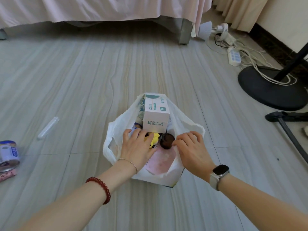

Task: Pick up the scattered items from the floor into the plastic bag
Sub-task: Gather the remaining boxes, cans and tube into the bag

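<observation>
A white plastic bag (pixel 110 142) stands open on the floor in front of me. Inside it are a pink tissue box (pixel 155 116), a yellow soft toy (pixel 154 138), a dark brown bottle (pixel 167 140) and a pink notebook (pixel 162 161). My left hand (pixel 138 147) reaches into the bag's mouth, fingers spread over the yellow toy. My right hand (pixel 191 150) pinches the bag's right rim beside the brown bottle. On the floor at the left lie a clear plastic tube (pixel 48 128), a purple-white can (pixel 9 155) on its side and a pink item (pixel 7 175).
A bed with a pink cover (pixel 100 9) runs along the back, its grey leg (pixel 184 31) at centre right. At the right are a black fan base (pixel 270 87), a power strip (pixel 234 56) with tangled cables and a black stand foot (pixel 286 125).
</observation>
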Demonstrator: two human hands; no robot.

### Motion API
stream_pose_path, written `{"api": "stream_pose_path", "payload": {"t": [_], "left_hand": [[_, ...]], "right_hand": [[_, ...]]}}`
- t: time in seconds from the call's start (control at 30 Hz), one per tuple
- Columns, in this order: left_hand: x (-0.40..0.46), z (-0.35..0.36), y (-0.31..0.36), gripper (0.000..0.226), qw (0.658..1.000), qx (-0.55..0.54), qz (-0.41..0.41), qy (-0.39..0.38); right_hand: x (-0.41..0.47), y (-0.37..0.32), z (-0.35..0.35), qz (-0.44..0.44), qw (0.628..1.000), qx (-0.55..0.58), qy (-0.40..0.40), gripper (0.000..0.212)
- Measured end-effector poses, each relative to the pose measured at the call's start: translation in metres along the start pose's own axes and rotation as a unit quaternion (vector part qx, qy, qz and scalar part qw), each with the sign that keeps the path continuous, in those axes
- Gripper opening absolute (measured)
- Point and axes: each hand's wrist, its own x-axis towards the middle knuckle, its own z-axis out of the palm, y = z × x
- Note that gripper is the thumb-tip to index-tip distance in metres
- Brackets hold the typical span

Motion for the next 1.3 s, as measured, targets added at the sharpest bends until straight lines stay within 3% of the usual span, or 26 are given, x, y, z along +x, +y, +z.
{"api": "stream_pose_path", "payload": {"t": [0.1, 0.2, 0.33, 0.5, 0.63, 0.73, 0.8, 0.87, 1.0, 1.07, 1.3], "left_hand": [[0.003, -0.029, -0.017, 0.039, 0.996, -0.053, 0.034, 0.064], [-0.004, -0.062, -0.061, 0.031, 0.987, -0.072, 0.029, 0.140], [-0.051, -0.083, -0.150, 0.033, 0.982, -0.039, -0.107, 0.151], [-0.174, -0.062, -0.249, 0.040, 0.939, -0.037, -0.334, 0.074], [-0.268, -0.025, -0.314, 0.047, 0.869, -0.087, -0.484, -0.044], [-0.311, -0.002, -0.363, 0.048, 0.831, -0.084, -0.543, -0.082], [-0.332, 0.005, -0.391, 0.059, 0.784, -0.085, -0.610, -0.071], [-0.346, 0.011, -0.418, 0.073, 0.706, -0.103, -0.699, -0.054], [-0.356, 0.033, -0.465, 0.105, 0.506, -0.183, -0.842, -0.021], [-0.354, 0.048, -0.481, 0.114, 0.439, -0.211, -0.873, -0.012], [-0.354, 0.069, -0.505, 0.101, 0.444, -0.163, -0.880, 0.038]], "right_hand": [[0.018, -0.019, -0.008, -0.004, 0.997, 0.068, 0.025, 0.022], [0.052, -0.056, -0.022, -0.069, 0.990, 0.112, 0.051, 0.025], [0.108, -0.139, -0.029, -0.190, 0.969, 0.150, 0.045, 0.028], [0.148, -0.251, 0.013, -0.248, 0.951, 0.164, -0.081, 0.038], [0.168, -0.331, 0.064, -0.133, 0.949, 0.201, -0.202, 0.043], [0.185, -0.388, 0.103, -0.017, 0.932, 0.259, -0.252, 0.047], [0.199, -0.424, 0.128, 0.033, 0.923, 0.274, -0.267, 0.053], [0.214, -0.456, 0.146, 0.088, 0.913, 0.290, -0.273, 0.061], [0.239, -0.503, 0.174, 0.170, 0.897, 0.303, -0.272, 0.072], [0.243, -0.515, 0.185, 0.193, 0.899, 0.296, -0.258, 0.070], [0.247, -0.518, 0.196, 0.208, 0.888, 0.307, -0.271, 0.069]]}}
